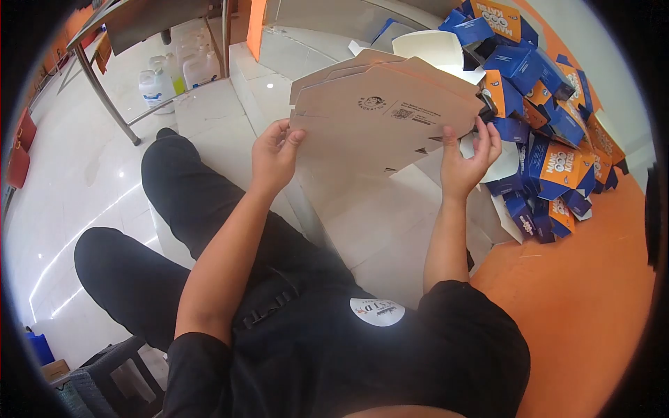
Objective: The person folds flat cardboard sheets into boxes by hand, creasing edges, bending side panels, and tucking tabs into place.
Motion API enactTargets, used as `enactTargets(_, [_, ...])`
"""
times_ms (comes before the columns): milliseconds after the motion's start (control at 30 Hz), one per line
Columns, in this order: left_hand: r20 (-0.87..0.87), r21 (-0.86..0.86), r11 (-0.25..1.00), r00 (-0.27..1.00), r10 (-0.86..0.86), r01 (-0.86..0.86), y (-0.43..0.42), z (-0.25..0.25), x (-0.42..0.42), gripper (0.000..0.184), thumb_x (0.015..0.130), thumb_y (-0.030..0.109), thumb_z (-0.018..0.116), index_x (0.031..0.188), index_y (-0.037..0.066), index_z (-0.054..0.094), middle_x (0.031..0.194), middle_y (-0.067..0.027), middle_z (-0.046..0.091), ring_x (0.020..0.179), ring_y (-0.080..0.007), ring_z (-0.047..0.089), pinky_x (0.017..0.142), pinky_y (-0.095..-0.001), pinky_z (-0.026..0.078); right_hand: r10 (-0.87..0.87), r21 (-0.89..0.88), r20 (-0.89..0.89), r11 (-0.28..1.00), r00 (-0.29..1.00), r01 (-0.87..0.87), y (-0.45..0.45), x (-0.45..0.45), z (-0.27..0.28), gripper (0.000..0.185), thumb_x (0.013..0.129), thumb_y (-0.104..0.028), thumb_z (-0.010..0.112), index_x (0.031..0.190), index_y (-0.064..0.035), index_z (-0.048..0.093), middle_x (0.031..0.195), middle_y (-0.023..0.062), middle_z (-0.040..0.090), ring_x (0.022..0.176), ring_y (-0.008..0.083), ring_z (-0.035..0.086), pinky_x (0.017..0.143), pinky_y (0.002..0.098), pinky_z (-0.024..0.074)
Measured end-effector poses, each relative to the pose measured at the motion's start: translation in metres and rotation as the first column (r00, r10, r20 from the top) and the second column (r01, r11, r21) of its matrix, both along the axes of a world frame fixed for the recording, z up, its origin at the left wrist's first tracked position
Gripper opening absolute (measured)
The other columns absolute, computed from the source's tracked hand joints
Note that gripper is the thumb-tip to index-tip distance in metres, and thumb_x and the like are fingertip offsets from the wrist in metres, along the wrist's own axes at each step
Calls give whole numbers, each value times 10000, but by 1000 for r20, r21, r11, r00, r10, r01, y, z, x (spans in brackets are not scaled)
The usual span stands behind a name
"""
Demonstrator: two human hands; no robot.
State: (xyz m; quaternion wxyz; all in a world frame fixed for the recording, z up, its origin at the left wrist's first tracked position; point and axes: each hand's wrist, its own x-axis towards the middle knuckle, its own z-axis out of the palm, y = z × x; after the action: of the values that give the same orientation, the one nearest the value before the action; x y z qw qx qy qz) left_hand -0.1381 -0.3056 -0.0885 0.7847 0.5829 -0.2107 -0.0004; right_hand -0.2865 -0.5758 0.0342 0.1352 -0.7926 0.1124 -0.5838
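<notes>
A stack of flat brown cardboard sheets (362, 132), with a printed round logo and small text, is held up over the tiled ledge. My left hand (274, 155) grips its left edge, thumb on the front face. At the right edge, my right hand (465, 161) has its thumb against the front and its fingers bent around the side, partly apart. Small dark notches show along the lower right of the front sheet. Just past my right hand lies a heap of blue and orange folded boxes (557, 164).
Pale open cartons (428, 49) lie behind the sheets. Plastic jugs (155, 87) stand under a metal-legged table (108, 90) at the upper left. An orange surface (571, 299) is at the right. A dark grey plastic stool (104, 380) is at the lower left.
</notes>
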Motion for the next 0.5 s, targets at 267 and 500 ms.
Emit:
enactTargets(267, [-41,-30,1000,999,3,-4,-1,1,0,367,955,271,726,1191,-3,662,1054,-56,707,975,-125,638,891,-305,523,24,-157,5,987,1000,-23,-2,0,-2,370,840,-257,845,1016,11,662,1314,136,567,1159,269,554,1012,393,441])
enactTargets(500, [-24,-64,998,999,-26,25,-2,-4,3,372,949,275,732,1183,-6,666,1048,-64,709,978,-130,642,882,-309,531,763,362,117,563,635,-743,-38,-23,-23,215,914,-162,765,959,-49,588,952,101,682,944,196,614,904,344,479])
